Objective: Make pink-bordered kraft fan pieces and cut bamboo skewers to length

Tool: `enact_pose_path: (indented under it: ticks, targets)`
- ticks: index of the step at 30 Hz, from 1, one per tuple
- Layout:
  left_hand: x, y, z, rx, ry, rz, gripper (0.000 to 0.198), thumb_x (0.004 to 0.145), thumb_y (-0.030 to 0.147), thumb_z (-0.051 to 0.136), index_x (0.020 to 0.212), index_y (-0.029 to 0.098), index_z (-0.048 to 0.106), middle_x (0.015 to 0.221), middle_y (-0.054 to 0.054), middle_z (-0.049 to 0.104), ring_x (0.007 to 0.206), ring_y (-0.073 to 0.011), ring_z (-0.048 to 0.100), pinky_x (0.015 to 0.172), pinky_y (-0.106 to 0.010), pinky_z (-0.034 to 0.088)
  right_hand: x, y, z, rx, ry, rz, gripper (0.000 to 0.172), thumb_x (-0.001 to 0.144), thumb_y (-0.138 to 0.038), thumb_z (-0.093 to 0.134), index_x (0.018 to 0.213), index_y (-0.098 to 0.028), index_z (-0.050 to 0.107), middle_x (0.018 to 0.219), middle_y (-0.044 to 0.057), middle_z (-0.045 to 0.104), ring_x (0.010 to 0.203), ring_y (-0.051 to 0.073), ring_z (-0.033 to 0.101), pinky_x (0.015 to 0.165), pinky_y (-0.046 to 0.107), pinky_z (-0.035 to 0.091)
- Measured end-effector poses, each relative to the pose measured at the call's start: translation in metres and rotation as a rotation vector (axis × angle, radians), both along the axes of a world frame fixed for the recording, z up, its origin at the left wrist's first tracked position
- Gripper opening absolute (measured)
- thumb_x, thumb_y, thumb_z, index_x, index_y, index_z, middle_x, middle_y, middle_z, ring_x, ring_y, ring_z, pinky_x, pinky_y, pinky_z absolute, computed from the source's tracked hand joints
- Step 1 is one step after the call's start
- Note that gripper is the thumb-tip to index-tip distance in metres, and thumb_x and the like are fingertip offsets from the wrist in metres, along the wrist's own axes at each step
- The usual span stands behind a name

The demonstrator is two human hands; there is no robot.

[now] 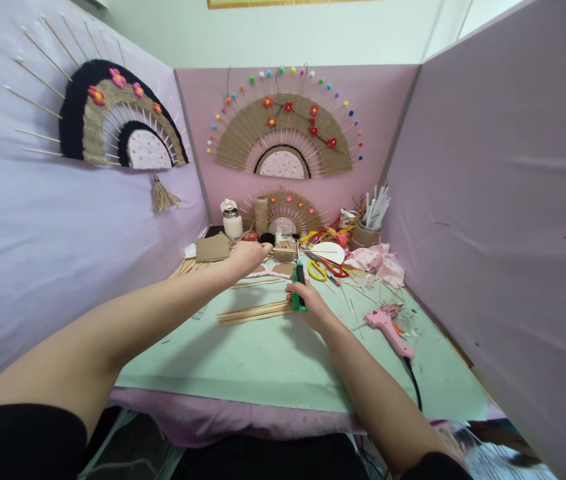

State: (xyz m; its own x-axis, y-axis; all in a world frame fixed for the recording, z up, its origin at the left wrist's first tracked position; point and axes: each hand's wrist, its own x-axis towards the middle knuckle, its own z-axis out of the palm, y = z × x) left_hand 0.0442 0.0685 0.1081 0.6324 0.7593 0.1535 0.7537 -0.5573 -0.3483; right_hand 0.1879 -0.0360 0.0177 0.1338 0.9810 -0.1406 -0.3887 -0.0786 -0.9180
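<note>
My left hand [251,257] is stretched over the middle of the table, its fingers closed on a thin wooden stick [279,250] that points to the right. My right hand [311,303] is wrapped around the green and black handles of a pair of pliers [299,287]. The jaws of the pliers point away from me, close to the stick; whether they touch it I cannot tell. Below my hands lies a bundle of wooden sticks [250,313] on the pale green tabletop. A ball of twine [285,251] is just beyond the stick.
A pink glue gun [390,331] with a black cord lies at the right. Scissors with yellow handles [317,270], pink tissue paper [377,263] and a pot of white glue sticks [367,233] stand farther back. Cardboard [213,247] lies at left. Fan-shaped decorations [283,127] hang on the partitions.
</note>
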Motion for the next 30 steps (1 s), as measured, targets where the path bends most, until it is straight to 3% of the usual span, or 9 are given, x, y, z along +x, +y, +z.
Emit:
enact_pose_path:
  ticks: [9,19,30]
  targets:
    - [0.002,-0.003,0.000,0.022,0.056,-0.011,0.031,0.086,0.007,0.038,0.112,0.011,0.054,0.088,-0.019,0.068,0.079,-0.0296,0.068,0.061,-0.036,0.050,-0.002,-0.001,0.000,0.011,0.018,0.010,0.042,0.059,-0.033,0.069,0.095,-0.021,0.051,0.074,-0.003,0.055,0.059,0.011,0.051,0.053,0.024,0.042]
    - [0.007,-0.004,-0.004,0.027,0.043,0.026,0.031,0.088,0.009,0.038,0.116,0.011,0.052,0.090,-0.019,0.068,0.081,-0.0293,0.069,0.064,-0.037,0.050,-0.004,-0.003,0.002,0.003,0.005,-0.007,0.042,0.058,-0.033,0.068,0.094,-0.021,0.049,0.065,-0.007,0.050,0.053,0.009,0.047,0.049,0.022,0.040]
    - [0.032,-0.007,-0.006,0.004,-0.005,-0.028,0.032,0.087,0.007,0.042,0.117,0.009,0.051,0.092,-0.023,0.066,0.087,-0.0313,0.067,0.068,-0.043,0.049,-0.003,-0.002,0.003,-0.011,-0.005,-0.110,0.030,0.059,-0.029,0.062,0.080,-0.023,0.041,0.055,-0.010,0.040,0.043,0.006,0.036,0.041,0.020,0.033]
